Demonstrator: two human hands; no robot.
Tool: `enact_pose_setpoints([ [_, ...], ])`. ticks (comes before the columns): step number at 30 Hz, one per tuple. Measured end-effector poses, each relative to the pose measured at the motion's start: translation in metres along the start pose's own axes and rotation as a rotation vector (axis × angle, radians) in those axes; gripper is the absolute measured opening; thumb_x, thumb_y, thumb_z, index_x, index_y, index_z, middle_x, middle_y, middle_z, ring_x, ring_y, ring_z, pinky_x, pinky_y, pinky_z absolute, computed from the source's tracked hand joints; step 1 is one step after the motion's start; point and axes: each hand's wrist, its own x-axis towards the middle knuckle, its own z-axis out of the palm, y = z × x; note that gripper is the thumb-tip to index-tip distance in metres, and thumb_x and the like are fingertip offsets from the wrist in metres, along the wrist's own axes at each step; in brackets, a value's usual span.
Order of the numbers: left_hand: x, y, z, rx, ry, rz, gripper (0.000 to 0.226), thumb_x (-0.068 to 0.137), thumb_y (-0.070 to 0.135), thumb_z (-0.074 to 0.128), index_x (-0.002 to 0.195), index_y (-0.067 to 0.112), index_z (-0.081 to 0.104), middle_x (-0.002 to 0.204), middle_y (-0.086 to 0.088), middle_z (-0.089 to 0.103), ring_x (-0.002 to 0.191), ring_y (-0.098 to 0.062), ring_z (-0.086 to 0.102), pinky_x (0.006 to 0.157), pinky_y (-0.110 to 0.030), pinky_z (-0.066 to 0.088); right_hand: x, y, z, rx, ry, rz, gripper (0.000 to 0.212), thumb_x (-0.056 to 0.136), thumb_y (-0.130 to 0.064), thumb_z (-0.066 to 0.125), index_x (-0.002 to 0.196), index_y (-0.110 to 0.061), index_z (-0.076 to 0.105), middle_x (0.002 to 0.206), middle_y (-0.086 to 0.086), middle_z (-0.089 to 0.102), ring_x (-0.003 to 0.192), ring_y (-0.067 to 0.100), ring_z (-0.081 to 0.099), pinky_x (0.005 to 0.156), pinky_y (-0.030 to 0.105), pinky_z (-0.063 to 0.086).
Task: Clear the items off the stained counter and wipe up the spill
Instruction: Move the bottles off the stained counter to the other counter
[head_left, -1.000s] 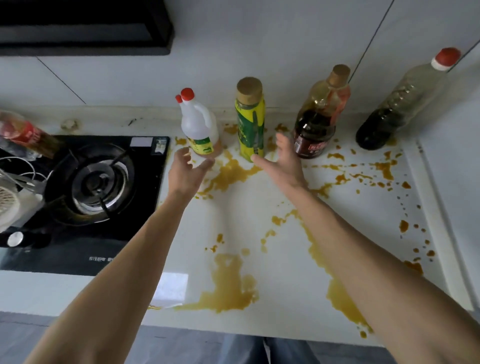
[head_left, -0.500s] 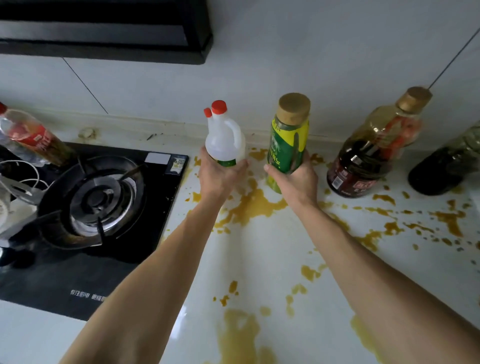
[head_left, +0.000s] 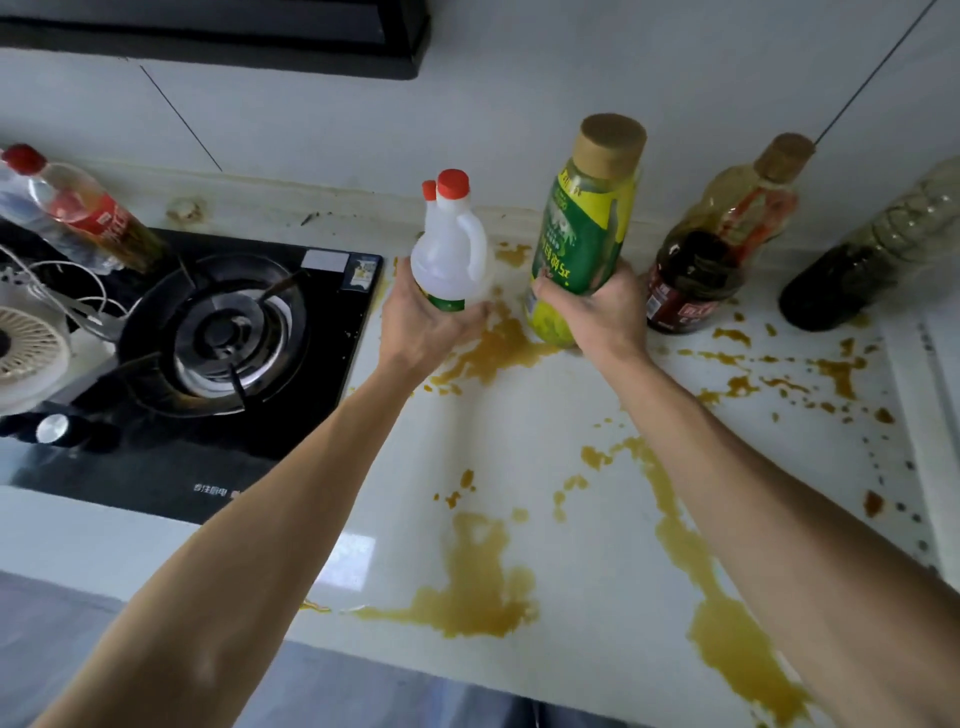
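Both hands, open and reaching a second ago, are now clamped, the left hand (head_left: 421, 322) on the white jug (head_left: 451, 254) and the right hand (head_left: 597, 312) on the green bottle (head_left: 582, 234), lifting them off the stained table (head_left: 545, 415), so clearing has begun.

A home kitchen: a gas hob (head_left: 208, 332) set into the tabletop (head_left: 519, 441), range hood (head_left: 260, 36) above, sauce bottles (head_left: 717, 244) along the wall.
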Motion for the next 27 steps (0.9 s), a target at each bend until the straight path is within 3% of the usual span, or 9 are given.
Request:
enact_pose_setpoints([
  [5,-0.054,0.011,-0.028,0.019,-0.068,-0.055,0.084,0.058,0.052,0.093,0.127,0.038,0.047,0.110,0.021,0.065,0.098,0.007,0.062,0.067,-0.002,0.046,-0.046,-0.011,-0.029,-0.036,-0.069,0.056,0.064,0.065,-0.051,0.087,0.118,-0.016,0.074,0.106,-0.005,0.079,0.102,0.012,0.074,0.088,0.030,0.059],
  [9,-0.101,0.011,-0.045,-0.007,-0.106,-0.104,0.089,0.058,0.049,0.096,0.132,0.029,0.050,0.119,0.010,0.068,0.109,-0.015,0.066,0.087,-0.029,0.057,-0.092,-0.013,-0.057,-0.059,-0.121,0.117,0.058,0.065,-0.047,0.089,0.112,-0.016,0.075,0.089,-0.016,0.075,0.086,-0.005,0.070,0.078,0.016,0.056],
  [11,-0.127,0.008,-0.055,0.031,-0.125,-0.133,0.088,0.056,0.055,0.096,0.129,0.039,0.050,0.112,0.018,0.068,0.101,-0.007,0.067,0.079,-0.025,0.058,-0.115,-0.012,-0.070,-0.081,-0.138,0.153,0.055,0.065,-0.049,0.090,0.107,-0.016,0.076,0.080,-0.018,0.072,0.080,-0.007,0.070,0.067,0.011,0.053],
  [13,-0.152,0.002,-0.065,0.073,-0.152,-0.163,0.078,0.054,0.060,0.095,0.114,0.055,0.047,0.103,0.028,0.067,0.094,0.009,0.065,0.063,-0.008,0.051,-0.139,-0.008,-0.082,-0.094,-0.181,0.188,0.053,0.065,-0.049,0.091,0.105,-0.017,0.077,0.086,-0.015,0.076,0.085,0.000,0.073,0.071,0.020,0.057],
  [15,-0.175,-0.003,-0.075,0.101,-0.164,-0.204,0.076,0.053,0.062,0.095,0.109,0.056,0.044,0.099,0.026,0.067,0.093,0.019,0.059,0.059,-0.002,0.047,-0.161,-0.004,-0.095,-0.106,-0.203,0.208,0.049,0.066,-0.046,0.092,0.103,-0.018,0.076,0.083,-0.021,0.074,0.082,-0.010,0.070,0.069,0.013,0.054],
  [17,-0.194,-0.007,-0.084,0.126,-0.172,-0.248,0.076,0.052,0.062,0.094,0.109,0.052,0.044,0.099,0.024,0.067,0.093,0.021,0.058,0.060,-0.001,0.046,-0.180,-0.004,-0.108,-0.120,-0.214,0.222,0.045,0.067,-0.046,0.093,0.101,-0.022,0.075,0.079,-0.028,0.070,0.076,-0.018,0.065,0.066,0.007,0.049],
  [21,-0.227,-0.017,-0.098,0.132,-0.184,-0.291,0.072,0.053,0.061,0.094,0.106,0.060,0.044,0.103,0.042,0.060,0.094,0.021,0.058,0.059,-0.001,0.047,-0.214,0.002,-0.129,-0.155,-0.260,0.255,0.050,0.068,-0.050,0.090,0.108,-0.024,0.074,0.094,-0.017,0.077,0.090,-0.002,0.071,0.079,0.024,0.057],
  [25,-0.258,-0.026,-0.111,0.163,-0.192,-0.346,0.078,0.053,0.066,0.090,0.112,0.049,0.043,0.098,0.031,0.065,0.090,0.017,0.060,0.052,-0.006,0.049,-0.244,0.014,-0.143,-0.171,-0.294,0.277,0.042,0.069,-0.047,0.091,0.101,-0.026,0.074,0.082,-0.029,0.073,0.081,-0.017,0.066,0.062,0.002,0.046],
  [27,-0.270,-0.030,-0.117,0.165,-0.185,-0.370,0.080,0.052,0.066,0.089,0.114,0.048,0.042,0.097,0.026,0.065,0.090,0.016,0.060,0.053,-0.008,0.048,-0.256,0.020,-0.149,-0.187,-0.296,0.302,0.049,0.069,-0.047,0.092,0.107,-0.023,0.073,0.090,-0.021,0.076,0.086,-0.010,0.069,0.067,0.009,0.052],
])
